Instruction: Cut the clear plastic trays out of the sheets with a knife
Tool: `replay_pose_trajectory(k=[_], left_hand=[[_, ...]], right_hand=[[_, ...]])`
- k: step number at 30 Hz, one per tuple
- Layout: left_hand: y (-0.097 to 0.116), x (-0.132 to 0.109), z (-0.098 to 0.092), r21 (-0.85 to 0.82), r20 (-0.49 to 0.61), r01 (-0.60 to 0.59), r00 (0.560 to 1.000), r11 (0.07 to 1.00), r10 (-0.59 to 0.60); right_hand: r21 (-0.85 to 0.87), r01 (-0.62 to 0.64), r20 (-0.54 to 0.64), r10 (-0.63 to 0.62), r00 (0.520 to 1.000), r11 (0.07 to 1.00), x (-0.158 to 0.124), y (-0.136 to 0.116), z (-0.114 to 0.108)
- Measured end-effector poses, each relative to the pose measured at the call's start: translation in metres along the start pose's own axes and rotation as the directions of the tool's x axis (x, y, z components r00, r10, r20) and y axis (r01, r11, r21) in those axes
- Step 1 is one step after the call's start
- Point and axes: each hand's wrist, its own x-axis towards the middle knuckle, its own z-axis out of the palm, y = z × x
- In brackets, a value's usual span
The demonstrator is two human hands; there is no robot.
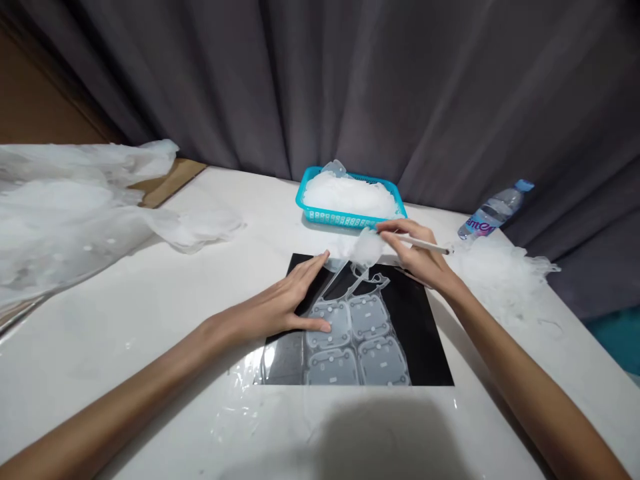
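A black mat lies on the table under a translucent sheet of rounded rectangular plastic pieces. My left hand has its fingers stretched out and spread, with the thumb lying on one of those pieces. Between the fingers of my right hand is a slim white pen-like tool; its tip is hard to make out. Just by the right fingertips is a small cloudy plastic piece, and I cannot tell whether it is held too. Thin cut-out strips stick up from the sheet's far edge.
Behind the mat stands a turquoise basket heaped with translucent plastic pieces. A water bottle leans at the back right, beside a pile of plastic scraps. Crumpled clear plastic covers the left side. A grey curtain hangs behind.
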Motion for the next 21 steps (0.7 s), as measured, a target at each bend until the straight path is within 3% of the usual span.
replay_pose_trajectory(k=[2,4,7,10,12,16,18,21], left_hand=[[0.006,0.001,0.004,-0.03,-0.113,-0.016,0.994,0.999,0.012],[0.014,0.005,0.009,-0.079,-0.259,-0.031,0.966,0.996,0.01],[0.026,0.012,0.014,-0.154,-0.368,-0.034,0.929,0.987,-0.026],[0.034,0.015,0.014,-0.361,-0.363,0.022,0.918,0.932,-0.162],[0.037,0.014,0.012,-0.553,-0.33,0.05,0.904,0.832,-0.273],[0.04,0.009,0.011,-0.736,-0.238,0.065,0.907,0.673,-0.348],[0.039,0.008,0.012,-0.76,-0.215,0.059,0.917,0.647,-0.335],[0.036,0.007,0.014,-0.748,-0.215,0.045,0.928,0.662,-0.305]], right_hand=[[0.085,-0.022,0.193,0.005,0.981,0.996,-0.008,-0.023,-0.001],[0.215,-0.067,0.383,-0.021,0.924,0.974,-0.016,-0.046,0.002],[0.376,-0.133,0.519,-0.089,0.85,0.917,-0.022,-0.066,0.006],[0.452,-0.097,0.396,-0.102,0.912,0.887,-0.024,-0.064,0.006],[0.406,-0.031,0.262,-0.084,0.961,0.913,-0.026,-0.055,0.007],[0.011,0.173,0.1,-0.173,0.98,0.985,-0.036,-0.043,0.016],[-0.141,0.266,0.129,-0.249,0.96,0.954,-0.042,-0.043,0.023],[-0.053,0.305,0.313,-0.275,0.909,0.951,-0.048,-0.045,0.031]])
